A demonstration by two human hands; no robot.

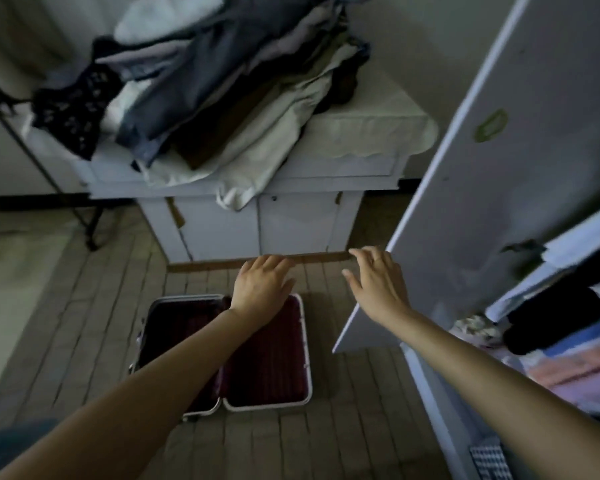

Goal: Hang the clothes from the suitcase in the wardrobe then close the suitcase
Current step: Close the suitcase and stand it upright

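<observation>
A dark red suitcase [267,368] with a silver rim lies open flat on the tiled floor, both halves showing ribbed lining and no clothes that I can make out. My left hand [262,287] reaches forward above its far edge, fingers relaxed and holding nothing. My right hand [378,282] is stretched out to the right of it, fingers spread, near the lower edge of the open white wardrobe door [499,168]. Folded clothes [568,327] lie on shelves inside the wardrobe at the right.
A white cabinet [257,223] stands behind the suitcase, heaped with a pile of clothes [205,81]. A dark metal stand [49,168] leans at the left. The open wardrobe door juts over the floor right of the suitcase.
</observation>
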